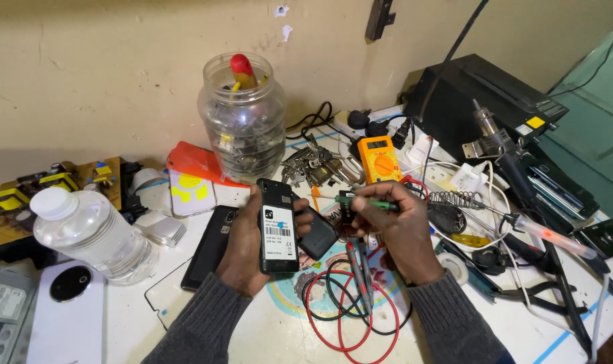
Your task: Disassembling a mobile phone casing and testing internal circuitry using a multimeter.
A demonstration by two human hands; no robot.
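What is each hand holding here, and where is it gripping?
The left hand wraps the long sides of a small black phone, back open. The right hand pinches a thin green-handled tool near mid-shaft.

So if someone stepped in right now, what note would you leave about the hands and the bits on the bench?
Left hand: holds a small black phone upright, back cover off, label showing.
Right hand: pinches a green-handled tool and a small black part beside the phone.
Red and black probe leads lie coiled below; the orange multimeter sits behind.
Done: phone opened. Left: cannot tell.
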